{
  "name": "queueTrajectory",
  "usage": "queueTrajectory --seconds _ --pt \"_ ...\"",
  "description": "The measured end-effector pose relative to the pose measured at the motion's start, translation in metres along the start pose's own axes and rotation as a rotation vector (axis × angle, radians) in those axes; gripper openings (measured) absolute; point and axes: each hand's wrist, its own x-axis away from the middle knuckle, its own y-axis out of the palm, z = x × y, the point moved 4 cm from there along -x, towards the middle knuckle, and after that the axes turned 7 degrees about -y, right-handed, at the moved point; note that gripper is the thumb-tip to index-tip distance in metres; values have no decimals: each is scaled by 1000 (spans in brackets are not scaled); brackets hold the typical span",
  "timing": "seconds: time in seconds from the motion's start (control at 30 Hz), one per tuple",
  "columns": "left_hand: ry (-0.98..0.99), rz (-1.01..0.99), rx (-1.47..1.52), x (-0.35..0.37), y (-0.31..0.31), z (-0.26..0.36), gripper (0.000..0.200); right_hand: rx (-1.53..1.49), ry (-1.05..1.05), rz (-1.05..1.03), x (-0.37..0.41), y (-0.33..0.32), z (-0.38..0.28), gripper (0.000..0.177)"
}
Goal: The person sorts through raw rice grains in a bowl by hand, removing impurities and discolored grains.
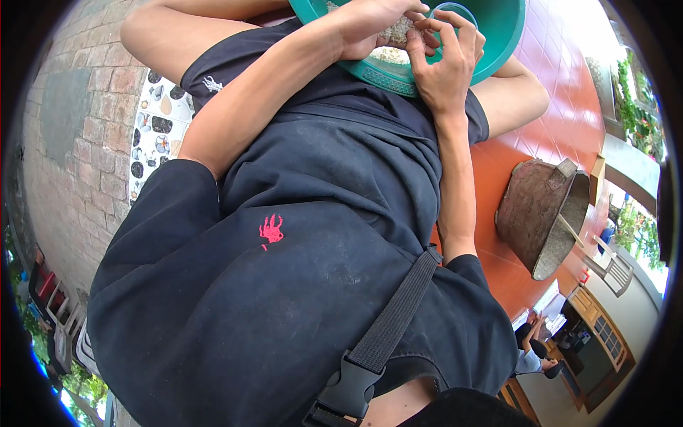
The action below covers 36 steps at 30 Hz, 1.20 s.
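A teal plastic basin [501, 43] sits at my lap, between my legs, with a patterned band on its near wall. Pale, grainy material [391, 55] shows inside it. Over the basin, my left hand [366, 28] is closed around a beige, rough-textured clump [398, 31], whose exact kind I cannot make out. My right hand [448, 60] has its fingers bent and pressed against the same clump from the other side. Beside the right fingers is the curved rim of a clear, bluish container [457, 10], partly cut off by the frame's top edge.
On the red tiled floor [477, 206] to my right, a large brown tub [530, 210] lies tilted, a stick at its mouth. A wooden chair [613, 270] and another person [532, 352] are farther off. Brick paving [99, 135] and a pebbled strip [158, 124] lie left.
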Motion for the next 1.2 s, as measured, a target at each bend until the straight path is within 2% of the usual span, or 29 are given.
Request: queueTrajectory --seconds 0.23,0.3,0.77,0.83,0.87,0.9,0.93,0.97,1.07,1.2 --pt "22 -80 39 -5 -2 -3 29 25 -11 -15 0 2 -2 18" --pt "-8 26 -1 -2 0 -2 30 27 -13 -17 1 2 -1 18" --pt "-5 25 28 -4 -4 -2 33 -39 -20 38 0 -1 1 14" --pt "3 33 18 -1 -2 0 33 -156 91 196 3 -5 8 10" --pt "-41 -27 67 0 1 1 33 -156 91 195 6 -5 12 10" --pt "-85 -87 116 2 4 2 33 -158 171 279 8 -9 19 9" --pt "-85 -86 117 3 6 3 33 -160 250 363 11 -12 25 8" --pt "-80 -67 117 4 6 4 33 -127 273 357 14 -12 27 10" --pt "-74 -55 129 1 5 3 34 -154 301 474 12 -12 22 16" --pt "-78 -57 124 5 5 4 33 -193 274 482 12 -11 23 23"
